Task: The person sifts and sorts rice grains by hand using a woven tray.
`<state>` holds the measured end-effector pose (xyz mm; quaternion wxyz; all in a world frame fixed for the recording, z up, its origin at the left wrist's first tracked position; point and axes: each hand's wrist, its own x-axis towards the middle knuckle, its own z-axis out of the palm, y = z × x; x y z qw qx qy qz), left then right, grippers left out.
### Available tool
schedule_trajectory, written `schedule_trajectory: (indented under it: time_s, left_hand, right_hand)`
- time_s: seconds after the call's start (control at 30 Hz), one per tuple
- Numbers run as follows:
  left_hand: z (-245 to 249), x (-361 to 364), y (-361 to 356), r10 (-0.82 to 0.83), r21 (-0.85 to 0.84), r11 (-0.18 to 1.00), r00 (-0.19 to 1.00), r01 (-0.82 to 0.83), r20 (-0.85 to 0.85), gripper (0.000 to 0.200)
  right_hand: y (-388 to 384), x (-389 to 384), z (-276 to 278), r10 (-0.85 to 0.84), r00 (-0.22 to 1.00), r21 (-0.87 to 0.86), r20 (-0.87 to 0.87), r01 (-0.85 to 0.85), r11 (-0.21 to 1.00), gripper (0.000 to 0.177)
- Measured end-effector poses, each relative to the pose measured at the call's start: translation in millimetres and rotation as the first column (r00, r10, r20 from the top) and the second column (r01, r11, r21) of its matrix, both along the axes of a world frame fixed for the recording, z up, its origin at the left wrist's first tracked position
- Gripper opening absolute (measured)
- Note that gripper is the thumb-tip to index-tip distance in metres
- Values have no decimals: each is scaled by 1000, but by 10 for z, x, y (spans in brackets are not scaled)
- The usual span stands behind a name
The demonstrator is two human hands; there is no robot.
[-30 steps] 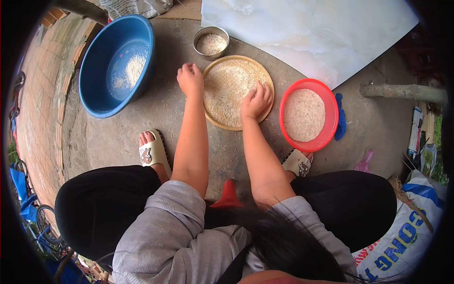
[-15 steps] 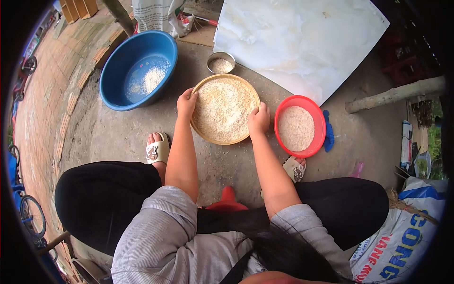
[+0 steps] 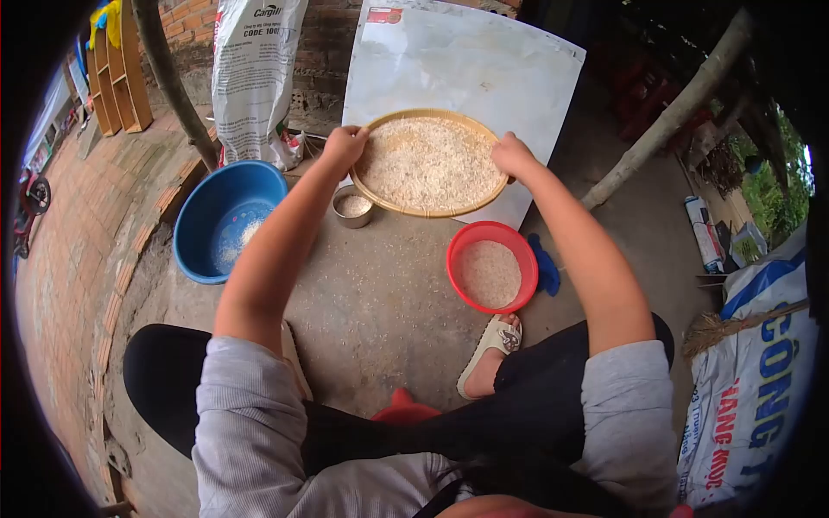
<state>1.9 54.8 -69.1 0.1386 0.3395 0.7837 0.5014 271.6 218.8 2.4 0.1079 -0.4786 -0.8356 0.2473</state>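
Observation:
Between my hands a round woven bamboo winnowing tray [image 3: 423, 211] is raised above the floor, covered with pale grain [image 3: 429, 164]. My left hand [image 3: 345, 148] is closed on its left rim, and my right hand [image 3: 515, 158] grips the right rim; the fingers under the tray are partly hidden. Below the tray's left side stands a small metal bowl [image 3: 353, 221] with some grain in it. A red plastic basin [image 3: 528, 272] holding pale grain sits below its right side. Farther left is a blue basin [image 3: 192, 220] with a little whitish grain, partly covered by my left forearm.
A large whitish sheet [image 3: 466, 60] leans behind the tray. Wooden poles [image 3: 168, 78] stand left and right. A tall white sack [image 3: 253, 86] is at the back left, a printed sack [image 3: 743, 406] at the right. A blue cloth [image 3: 543, 266] lies beside the red basin.
Both hands have lifted the tray up and away from me, and my arms are more stretched out. The grain has shifted in it. My view has tilted upward.

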Motion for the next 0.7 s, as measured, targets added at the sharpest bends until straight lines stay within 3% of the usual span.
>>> schedule_trajectory:
  time_s: [0.03,0.1,0.13,0.17,0.23,0.3,0.33,0.4,0.43,0.57,0.6,0.7]
  left_hand:
    - [515,147,-164,-32,-34,999,999,34,38,38]
    - [1004,-47,-201,-129,78,989,991,125,46,34]
    - [1444,130,-391,-128,64,991,981,119,144,34]
    - [1638,40,-457,-186,69,982,959,175,212,32]
    - [1918,168,-744,-149,-14,988,970,155,194,29]
    - [1893,360,-1026,-32,-102,993,956,64,290,28]
    - [1781,401,-1104,-26,-57,997,920,52,390,25]
    - [1470,579,-1167,16,53,998,924,-39,381,28]
    - [1263,645,-1153,49,56,996,963,-66,267,30]
    - [1074,349,-1209,-59,149,989,863,-19,502,29]
    - [1130,186,-1343,-143,139,987,802,76,580,30]
    - [1090,6,-1543,-81,59,997,728,56,681,30]
  right_hand:
    - [-82,-15,263,-10,1000,-13,-27,10,1000,34]
    - [-259,-35,656,-7,998,-13,-64,7,1000,34]
    - [-386,10,766,-1,992,-94,-123,-11,996,33]
    - [-527,65,852,1,983,-181,-182,-34,983,33]
    - [-730,132,966,30,978,-245,-208,-82,966,32]
    - [-736,163,996,95,975,-392,-202,-170,904,30]
    - [-690,171,964,138,975,-398,-176,-198,896,28]
    - [-455,189,814,157,955,-393,-252,-249,885,27]
    - [-429,158,717,163,939,-390,-303,-278,878,27]
    - [-653,34,749,218,961,-426,-167,-270,864,28]
    - [-824,-9,742,251,950,-467,-188,-311,828,29]
    - [-1026,-135,554,300,934,-622,-191,-352,700,30]
